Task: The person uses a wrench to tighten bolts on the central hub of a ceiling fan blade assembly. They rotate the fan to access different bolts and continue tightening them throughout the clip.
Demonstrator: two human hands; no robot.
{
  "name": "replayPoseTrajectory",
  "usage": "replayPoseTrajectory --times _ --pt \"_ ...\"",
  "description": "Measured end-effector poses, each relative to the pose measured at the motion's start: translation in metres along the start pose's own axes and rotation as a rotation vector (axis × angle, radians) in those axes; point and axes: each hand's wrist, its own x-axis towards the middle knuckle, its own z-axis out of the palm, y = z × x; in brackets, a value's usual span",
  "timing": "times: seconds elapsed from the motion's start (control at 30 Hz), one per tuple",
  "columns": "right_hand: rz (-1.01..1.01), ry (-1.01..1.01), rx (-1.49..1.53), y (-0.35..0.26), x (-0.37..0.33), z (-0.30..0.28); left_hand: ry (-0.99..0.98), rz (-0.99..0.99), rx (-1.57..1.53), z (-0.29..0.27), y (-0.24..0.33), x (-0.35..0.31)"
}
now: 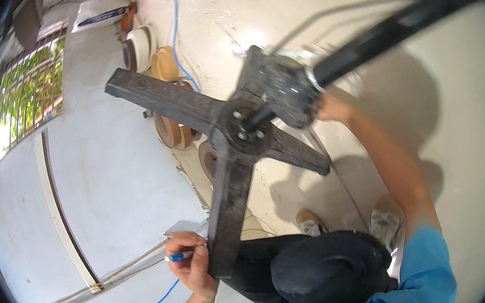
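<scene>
A black cross-shaped stand base [233,186] with several legs is tilted up in front of me, with bolts at its hub. A dark rounded housing [293,92] and a black pole [393,37] extend beyond it to the upper right. My left hand [189,261] is closed around a small blue pen-like object [175,257], beside the end of the nearest leg. Its thumb lies close to that leg. At the housing's right side, my right hand [334,109] grips the stand, its fingertips hidden behind the housing.
Rolls of brown and cream edging strip [168,129] stand against a pale blue-grey surface [112,155] at left. A blue cord [175,32] runs across the floor. There is a barred window [27,93] at far left. My shoes [312,223] show below the stand.
</scene>
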Motion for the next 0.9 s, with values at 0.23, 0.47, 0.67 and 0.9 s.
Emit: replayPoseTrajectory --times 0.23,0.47,0.67,0.9 --pt "0.188 -0.201 1.080 0.017 0.012 -0.006 0.147 -0.014 0.113 0.001 0.004 -0.007" --pt "0.207 -0.299 0.545 -0.062 0.017 -0.033 0.054 -0.082 0.027 -0.002 0.007 -0.011" --pt "0.555 -0.185 0.763 -0.078 0.018 -0.029 0.036 0.045 0.125 -0.007 0.001 -0.008" --pt "0.280 -0.220 0.304 -0.064 0.025 -0.023 0.048 0.014 0.164 -0.009 0.003 -0.009"
